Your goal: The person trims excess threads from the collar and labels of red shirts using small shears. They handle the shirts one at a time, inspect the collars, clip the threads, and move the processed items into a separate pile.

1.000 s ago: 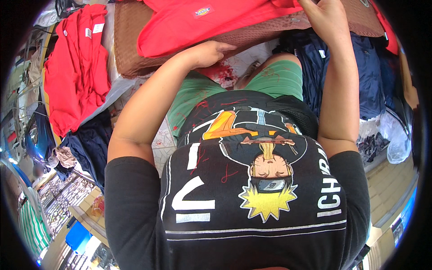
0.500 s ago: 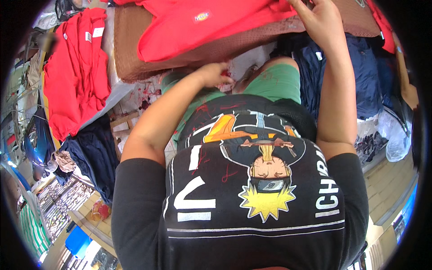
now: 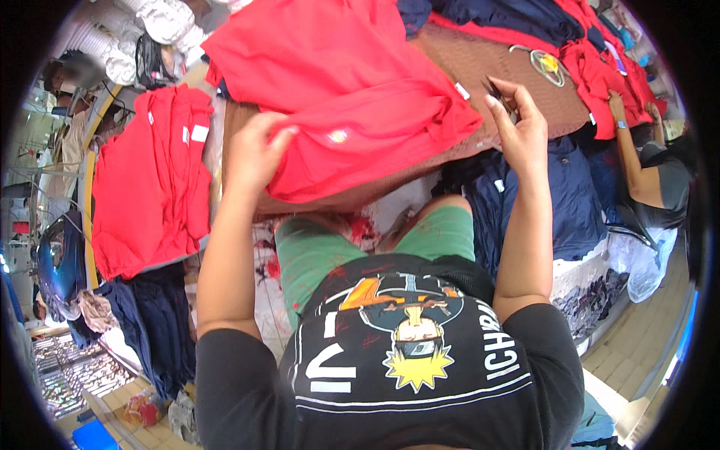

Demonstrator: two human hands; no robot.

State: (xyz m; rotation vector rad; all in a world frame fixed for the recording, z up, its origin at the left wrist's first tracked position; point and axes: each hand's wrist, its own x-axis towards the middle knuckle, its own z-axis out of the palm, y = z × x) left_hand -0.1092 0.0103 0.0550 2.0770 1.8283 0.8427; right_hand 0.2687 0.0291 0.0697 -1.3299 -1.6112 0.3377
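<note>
A red garment (image 3: 352, 97) with a small patch lies partly folded over the brown-covered work surface in front of me. My left hand (image 3: 257, 152) is at the garment's left edge, thumb apart from the bent fingers, and nothing shows between them. Beyond the garment's right end, my right hand (image 3: 517, 124) is raised with its fingers closed around small dark thread snips (image 3: 493, 88). Their pointed tips stick out past the thumb; the rest is mostly hidden in the palm.
Red garments (image 3: 154, 180) are piled at left, above hanging dark blue cloth (image 3: 154, 322). Navy garments (image 3: 551, 202) lie at right. A looped pale cord (image 3: 547, 66) rests on the brown cover (image 3: 450, 64). At far right, another person's arm (image 3: 630, 150) reaches onto red clothing (image 3: 592, 86).
My left hand has risen from my lap to the garment's left edge. My right hand has come off the garment's far side, and the snips now show. The view has shifted toward the work surface.
</note>
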